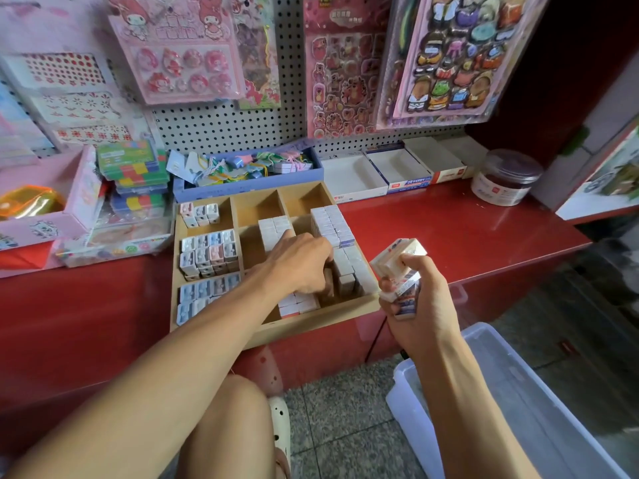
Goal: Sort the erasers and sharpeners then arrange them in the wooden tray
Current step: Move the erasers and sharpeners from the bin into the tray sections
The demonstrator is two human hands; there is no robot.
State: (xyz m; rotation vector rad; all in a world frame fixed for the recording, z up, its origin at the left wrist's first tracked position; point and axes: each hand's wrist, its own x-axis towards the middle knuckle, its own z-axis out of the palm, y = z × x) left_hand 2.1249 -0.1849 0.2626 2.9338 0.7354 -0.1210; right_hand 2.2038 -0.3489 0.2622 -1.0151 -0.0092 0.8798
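A: Where are the erasers kept, and why on edge?

B: They are stood in tight rows in the middle and right compartments of the wooden tray — on edge, more can probably be fitted in. The sharpeners are packed apart in the left column, so the two kinds are kept separate.

A: And the hands?

B: The left hand is reached into a near-right compartment, fingers curled down among the erasers; whether one is pinched cannot be told, since the fingertips are hidden. A small stack of erasers is gripped by the right hand, fingers wrapped round it — held just beside the tray, presumably as a ready supply.

A: Around it?

B: The tray is set on a red counter, with a clear bin below.
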